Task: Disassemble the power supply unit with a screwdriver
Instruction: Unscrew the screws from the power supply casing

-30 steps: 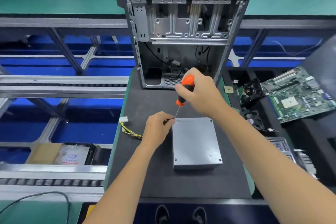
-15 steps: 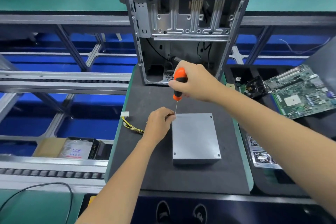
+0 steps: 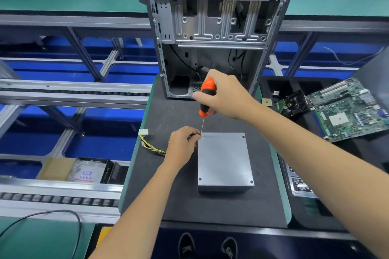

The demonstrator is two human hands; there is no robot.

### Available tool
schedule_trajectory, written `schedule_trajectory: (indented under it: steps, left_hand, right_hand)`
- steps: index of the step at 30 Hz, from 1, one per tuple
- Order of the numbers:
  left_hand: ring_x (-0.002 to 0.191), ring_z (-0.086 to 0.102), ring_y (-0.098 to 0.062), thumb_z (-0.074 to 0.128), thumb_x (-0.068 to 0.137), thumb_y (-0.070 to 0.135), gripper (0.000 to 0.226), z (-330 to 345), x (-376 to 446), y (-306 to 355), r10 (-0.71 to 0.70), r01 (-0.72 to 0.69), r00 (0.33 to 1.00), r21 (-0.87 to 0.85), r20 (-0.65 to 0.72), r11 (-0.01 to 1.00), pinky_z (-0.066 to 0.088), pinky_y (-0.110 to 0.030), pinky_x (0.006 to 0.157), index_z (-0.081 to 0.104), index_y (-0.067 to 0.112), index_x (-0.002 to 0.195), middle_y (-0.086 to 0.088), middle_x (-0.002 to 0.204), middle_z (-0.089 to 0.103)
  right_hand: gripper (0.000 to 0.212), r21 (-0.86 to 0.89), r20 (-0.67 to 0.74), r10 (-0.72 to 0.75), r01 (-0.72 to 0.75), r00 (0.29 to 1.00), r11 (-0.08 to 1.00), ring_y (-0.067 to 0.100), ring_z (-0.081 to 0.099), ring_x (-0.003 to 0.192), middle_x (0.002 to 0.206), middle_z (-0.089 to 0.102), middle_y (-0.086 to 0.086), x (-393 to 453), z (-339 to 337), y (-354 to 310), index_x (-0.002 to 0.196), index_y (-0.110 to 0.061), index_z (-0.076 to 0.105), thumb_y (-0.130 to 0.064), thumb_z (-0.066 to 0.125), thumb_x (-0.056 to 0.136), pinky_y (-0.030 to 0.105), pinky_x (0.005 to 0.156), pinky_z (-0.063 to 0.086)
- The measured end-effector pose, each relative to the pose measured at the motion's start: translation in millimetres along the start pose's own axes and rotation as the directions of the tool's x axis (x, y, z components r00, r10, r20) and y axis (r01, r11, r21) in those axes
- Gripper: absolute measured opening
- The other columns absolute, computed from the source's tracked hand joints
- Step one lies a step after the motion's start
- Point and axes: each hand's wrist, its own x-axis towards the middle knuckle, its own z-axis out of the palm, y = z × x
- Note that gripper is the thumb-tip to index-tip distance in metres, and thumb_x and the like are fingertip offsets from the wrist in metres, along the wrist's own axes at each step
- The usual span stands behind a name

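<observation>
The grey PSU (image 3: 224,161) lies flat on the black mat (image 3: 181,202) of the counter. The right hand (image 3: 226,96) grips the screwdriver (image 3: 206,96) upright, its tip at the PSU's far left corner. The left hand (image 3: 182,144), just left of the PSU, pinches at that corner by the tip.
</observation>
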Motion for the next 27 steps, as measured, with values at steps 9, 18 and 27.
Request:
schedule_trajectory:
  steps: [9,18,27]
  left_hand:
    - [0.071,0.064,-0.011,0.066,0.088,0.016,0.011,-2.2,-0.6,-0.4,-0.036,0.039,0.999,-0.077,0.040,0.996,0.053,-0.020,0.070,0.070,0.014,0.097,0.004,0.087,0.069]
    - [0.062,0.061,-0.003,0.070,0.084,0.016,0.006,-3.6,4.6,0.5,-0.034,0.037,0.999,-0.086,0.042,0.996,0.047,-0.008,0.061,0.073,0.013,0.088,0.007,0.081,0.069]
    - [0.061,0.060,-0.007,0.068,0.087,0.016,0.008,-2.0,5.3,3.2,-0.029,0.030,0.999,-0.033,0.045,0.999,0.047,-0.014,0.061,0.073,0.012,0.092,0.005,0.083,0.068]
  right_hand:
    - [0.040,-0.299,0.086,-0.041,0.065,0.995,0.952,0.016,0.056,0.063,0.078,0.062,0.006,11.1,-9.2,-17.0,0.084,-0.009,0.054,-0.046,0.070,0.080,0.031,0.056,0.046]
    - [0.015,-0.433,0.336,-0.101,0.249,0.936,0.866,0.010,0.050,0.071,0.089,0.062,0.002,21.9,-24.3,-24.1,0.090,-0.015,0.059,-0.018,0.070,0.079,0.032,0.061,0.046]
    - [0.026,-0.477,0.257,-0.133,0.245,0.957,0.844,0.023,0.045,0.061,0.082,0.064,0.017,21.9,-12.7,-24.6,0.083,-0.001,0.060,-0.027,0.065,0.078,0.032,0.053,0.040]
